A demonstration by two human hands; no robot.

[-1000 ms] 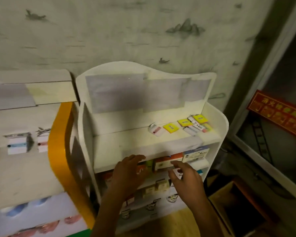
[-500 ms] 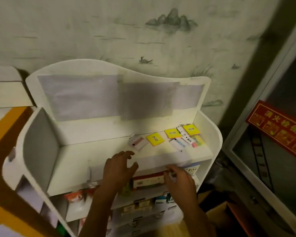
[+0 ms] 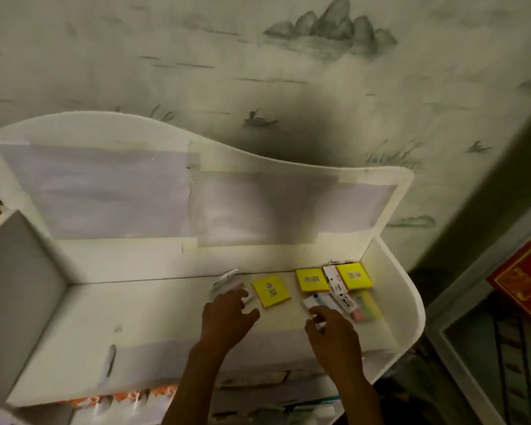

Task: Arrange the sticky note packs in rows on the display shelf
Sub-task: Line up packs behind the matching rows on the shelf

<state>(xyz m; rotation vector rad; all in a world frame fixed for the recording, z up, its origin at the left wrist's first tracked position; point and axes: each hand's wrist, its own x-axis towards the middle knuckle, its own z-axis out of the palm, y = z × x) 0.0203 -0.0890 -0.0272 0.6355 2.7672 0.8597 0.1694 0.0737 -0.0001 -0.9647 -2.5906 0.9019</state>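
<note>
Sticky note packs (image 3: 271,290) scattered on shelf (image 3: 154,314), left hand (image 3: 227,317) and right hand (image 3: 334,332) loosely open, holding nothing

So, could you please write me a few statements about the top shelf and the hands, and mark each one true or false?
1. Three yellow packs lie on the top shelf: left, middle, right. True.
2. The packs sit at the shelf's left end. False: they are toward the right end.
3. The left hand reaches near a white pack. True.
4. The right hand holds a yellow pack. False: its fingertips are at a white pack.
</note>
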